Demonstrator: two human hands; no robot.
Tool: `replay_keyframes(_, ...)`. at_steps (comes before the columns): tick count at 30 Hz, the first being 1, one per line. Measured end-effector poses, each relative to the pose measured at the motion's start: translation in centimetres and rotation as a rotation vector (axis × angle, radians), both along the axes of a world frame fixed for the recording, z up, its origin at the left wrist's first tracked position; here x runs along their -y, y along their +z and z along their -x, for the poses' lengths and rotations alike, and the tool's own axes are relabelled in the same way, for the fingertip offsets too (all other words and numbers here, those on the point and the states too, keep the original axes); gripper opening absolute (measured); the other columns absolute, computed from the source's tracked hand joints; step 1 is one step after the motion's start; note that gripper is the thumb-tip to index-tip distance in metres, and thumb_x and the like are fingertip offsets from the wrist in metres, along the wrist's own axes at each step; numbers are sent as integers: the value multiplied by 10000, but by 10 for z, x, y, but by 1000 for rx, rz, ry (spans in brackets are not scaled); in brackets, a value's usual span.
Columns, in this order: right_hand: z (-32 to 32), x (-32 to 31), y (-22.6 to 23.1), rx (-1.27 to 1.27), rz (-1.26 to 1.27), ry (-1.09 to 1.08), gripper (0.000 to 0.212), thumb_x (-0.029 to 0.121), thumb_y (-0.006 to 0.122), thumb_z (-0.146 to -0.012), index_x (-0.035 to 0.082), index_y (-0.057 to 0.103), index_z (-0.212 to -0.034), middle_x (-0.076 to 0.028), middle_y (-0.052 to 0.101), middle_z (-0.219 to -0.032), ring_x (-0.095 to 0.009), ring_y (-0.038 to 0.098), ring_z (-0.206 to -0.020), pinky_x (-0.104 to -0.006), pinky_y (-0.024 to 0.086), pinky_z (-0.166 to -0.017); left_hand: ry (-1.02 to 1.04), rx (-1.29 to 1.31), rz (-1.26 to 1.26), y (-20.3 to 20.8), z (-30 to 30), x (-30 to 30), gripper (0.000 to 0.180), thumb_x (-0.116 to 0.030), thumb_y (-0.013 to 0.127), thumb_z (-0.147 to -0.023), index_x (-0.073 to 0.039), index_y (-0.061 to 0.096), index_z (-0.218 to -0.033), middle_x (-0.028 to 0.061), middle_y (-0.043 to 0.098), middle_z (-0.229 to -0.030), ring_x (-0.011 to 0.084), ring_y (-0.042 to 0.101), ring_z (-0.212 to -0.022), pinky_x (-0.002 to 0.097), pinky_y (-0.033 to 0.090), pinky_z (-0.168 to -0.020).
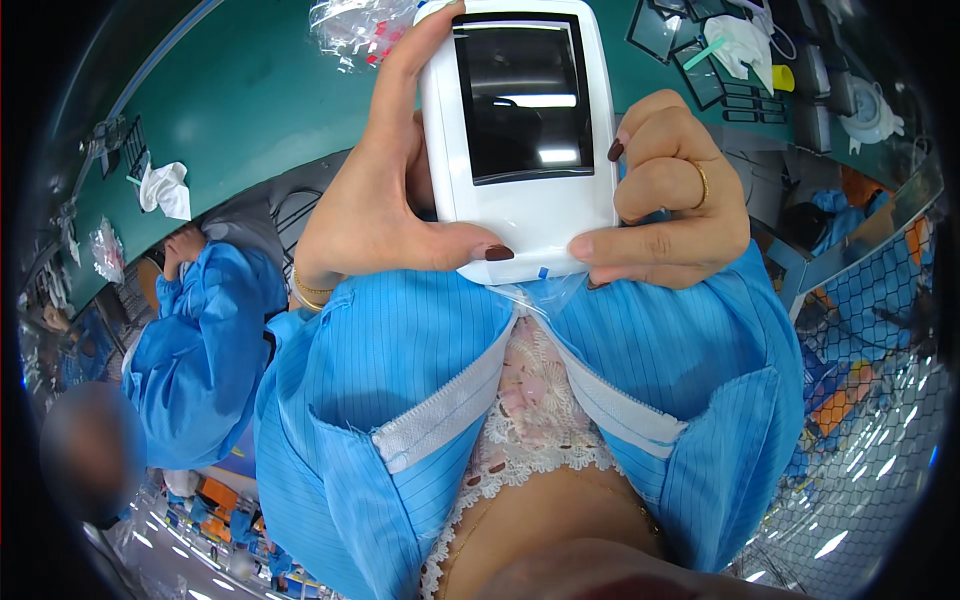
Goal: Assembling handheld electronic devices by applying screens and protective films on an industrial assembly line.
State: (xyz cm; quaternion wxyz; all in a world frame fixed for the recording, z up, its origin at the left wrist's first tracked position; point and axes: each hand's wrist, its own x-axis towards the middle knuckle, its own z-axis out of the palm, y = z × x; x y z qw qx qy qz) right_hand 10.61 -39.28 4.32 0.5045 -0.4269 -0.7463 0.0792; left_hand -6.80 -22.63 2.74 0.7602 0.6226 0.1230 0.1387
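A white handheld device with rounded corners and a glossy black screen is held up in front of my chest. My left hand is closed around its left side, with the thumb across the lower front and a finger reaching the top corner. At the lower right, my right hand has its fingers curled against the edge and its thumb pressed by the bottom corner. Clear film with a small blue mark sticks out below the device. Whether my right fingers also pinch that film is unclear.
A green table spans the far side. On it lie a clear plastic bag with red marks, dark frames and a crumpled white cloth. A co-worker in blue sits at the left. Wire mesh stands at the right.
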Motion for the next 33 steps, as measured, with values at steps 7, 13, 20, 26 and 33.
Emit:
replay_keyframes(7,1,-6,-2,-11,-14,3,299,273,769,-574,89,706,-801,1,498,-740,-216,470,-723,-366,349,-635,8,46,-17,-3,0,-5,1284,-216,833,-412,-43,141,-1480,151,197,-1520,313,331,-1363,404,322,-1101)
replay_keyframes(13,1,-3,2,-5,-9,-10,297,274,767,-571,91,703,-797,5,495,-741,-217,466,-720,-368,347,-636,-23,41,-45,-1,2,-6,1261,-199,815,-416,-48,152,-1478,143,209,-1518,308,331,-1363,406,323,-1104)
replay_keyframes(20,1,9,7,-8,-27,-14,305,278,760,-558,89,695,-789,4,493,-743,-216,468,-722,-373,345,-632,-29,45,-134,10,-1,7,1238,-196,824,-443,-55,148,-1471,176,255,-1490,330,369,-1334,449,364,-1078)
replay_keyframes(26,1,7,6,88,-104,-4,337,386,759,-591,133,753,-814,19,468,-693,-177,432,-702,-366,397,-628,-153,153,-245,2,2,3,1317,-109,904,-513,-52,-11,-1459,183,261,-1459,262,321,-1332,403,259,-1095)
replay_keyframes(33,0,10,13,154,-89,19,349,370,763,-572,163,744,-852,19,477,-704,-167,429,-721,-358,414,-634,-45,237,128,5,-2,23,1287,-84,888,-526,-46,-7,-1450,232,332,-1413,306,398,-1294,423,305,-1075)
